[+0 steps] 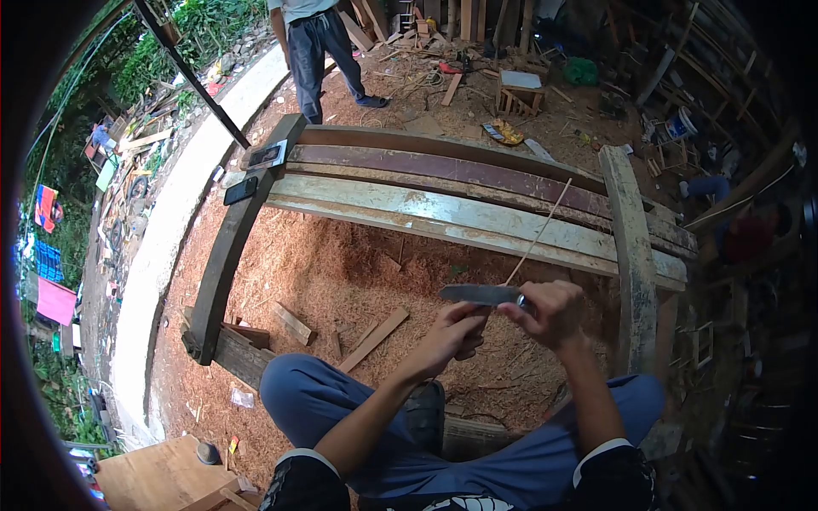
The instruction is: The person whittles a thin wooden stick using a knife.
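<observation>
My right hand is closed round the handle of a knife, its broad grey blade pointing left. Just below the blade, my left hand is closed, its fingers curled and thumb up against the blade's underside. A thin wooden stick slants up and right from behind the blade. Its lower end lines up with my left fingers, though the blade and fingers hide where it is gripped. Both hands are above my crossed legs.
Ahead stands a wooden frame with long planks and a right-hand beam. Two phones, one dark and one in a pale case, lie on its left beam. Shavings and offcuts cover the ground. A person stands beyond.
</observation>
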Motion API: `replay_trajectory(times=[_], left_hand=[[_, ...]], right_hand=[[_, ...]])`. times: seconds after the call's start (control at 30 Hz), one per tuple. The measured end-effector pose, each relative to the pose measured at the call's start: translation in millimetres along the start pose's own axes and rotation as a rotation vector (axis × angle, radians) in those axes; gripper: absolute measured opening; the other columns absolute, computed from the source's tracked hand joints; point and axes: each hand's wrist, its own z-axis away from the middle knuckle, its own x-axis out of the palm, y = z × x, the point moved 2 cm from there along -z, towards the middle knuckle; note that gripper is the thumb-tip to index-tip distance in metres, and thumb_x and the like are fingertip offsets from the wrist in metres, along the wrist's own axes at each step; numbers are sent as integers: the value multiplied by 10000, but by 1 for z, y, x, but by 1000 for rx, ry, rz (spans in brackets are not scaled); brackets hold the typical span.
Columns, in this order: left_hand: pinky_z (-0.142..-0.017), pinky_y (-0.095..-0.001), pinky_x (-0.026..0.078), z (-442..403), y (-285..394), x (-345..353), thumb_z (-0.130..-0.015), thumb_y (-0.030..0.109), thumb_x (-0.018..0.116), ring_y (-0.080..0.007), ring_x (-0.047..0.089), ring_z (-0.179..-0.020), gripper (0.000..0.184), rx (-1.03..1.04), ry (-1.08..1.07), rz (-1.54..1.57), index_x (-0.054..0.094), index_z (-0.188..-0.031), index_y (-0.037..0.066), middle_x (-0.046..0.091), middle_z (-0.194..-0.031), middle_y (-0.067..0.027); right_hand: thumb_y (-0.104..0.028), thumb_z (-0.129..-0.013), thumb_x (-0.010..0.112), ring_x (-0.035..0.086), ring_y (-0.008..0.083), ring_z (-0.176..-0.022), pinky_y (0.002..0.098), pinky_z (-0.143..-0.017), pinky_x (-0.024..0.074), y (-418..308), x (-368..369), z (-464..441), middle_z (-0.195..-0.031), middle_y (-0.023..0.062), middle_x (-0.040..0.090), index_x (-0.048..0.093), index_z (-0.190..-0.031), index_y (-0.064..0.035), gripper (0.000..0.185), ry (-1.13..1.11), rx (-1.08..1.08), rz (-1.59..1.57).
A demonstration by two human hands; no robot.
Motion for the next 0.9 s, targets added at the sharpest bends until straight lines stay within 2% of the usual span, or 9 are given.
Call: replay_trajectory(times=[0.13, 0.27, 0.37, 0.5, 0.6, 0.63, 0.73, 0.83, 0.9], left_hand=[[-437, -200, 216, 2, 15, 9, -1008, 155, 470, -12, 278, -501, 143, 34, -29, 17, 534, -1131, 121, 320, -701, 82], [-425, -205, 220, -1, 8, 5, -1016, 167, 459, -16, 287, -500, 214, 37, -26, 32, 526, -1211, 113, 313, -678, 81], [-424, -200, 220, 1, 5, 3, -1019, 173, 458, -15, 287, -506, 276, 12, 9, 5, 511, -1279, 98, 309, -677, 82], [-431, -196, 230, 2, 13, 10, -1019, 166, 451, -16, 284, -511, 350, 38, 16, -12, 482, -1357, 82, 313, -675, 87], [-437, -192, 236, 1, 12, 4, -1026, 174, 447, -17, 276, -510, 423, 45, -5, -25, 426, -1442, 99, 308, -671, 92], [-439, -190, 238, 0, 8, 2, -1029, 180, 446, -18, 273, -509, 449, 32, -15, -35, 403, -1471, 108, 304, -669, 93], [-440, -190, 232, 5, 9, 6, -1033, 182, 437, -19, 262, -503, 504, -14, -8, 3, 322, -1522, 139, 290, -664, 96], [-459, -185, 237, 8, 20, 12, -1028, 196, 436, -22, 263, -514, 514, 42, -63, -26, 314, -1526, 158, 282, -668, 89], [-448, -193, 231, 7, 16, 9, -1034, 193, 432, -20, 258, -506, 502, 35, -61, -24, 323, -1522, 150, 273, -662, 96]], right_hand=[[-567, -864, 633, 527, 212, -408, 344, -444, 377, 15, -3, 2, -463, 40, 489, 551, -603, -113, 530, -18, 31, 13], [-585, -856, 633, 513, 212, -398, 332, -441, 375, 5, 3, 2, -450, 38, 476, 531, -577, -121, 551, 43, 93, -37], [-598, -868, 611, 511, 205, -397, 329, -438, 378, -6, 7, 5, -446, 41, 470, 510, -564, -124, 572, -25, -34, 12], [-629, -903, 544, 501, 182, -383, 317, -430, 396, 29, -1, 6, -441, 24, 463, 509, -559, -131, 606, -3, 69, 64], [-640, -900, 542, 484, 184, -371, 318, -428, 394, 20, 7, 10, -437, 15, 453, 502, -555, -135, 613, 4, 155, -6], [-643, -896, 547, 483, 177, -371, 322, -422, 390, 7, 10, 6, -436, 21, 448, 507, -565, -135, 607, 83, 84, -29], [-641, -898, 544, 494, 169, -376, 329, -418, 397, -4, 12, 5, -439, 25, 454, 534, -588, -130, 597, -21, -84, 93], [-636, -902, 542, 498, 164, -377, 331, -413, 394, 33, 1, 9, -439, 27, 451, 555, -608, -132, 583, 21, 138, 72], [-634, -902, 544, 492, 166, -375, 333, -410, 388, 29, 1, 11, -436, 23, 439, 545, -597, -135, 585, 53, 170, 93]])
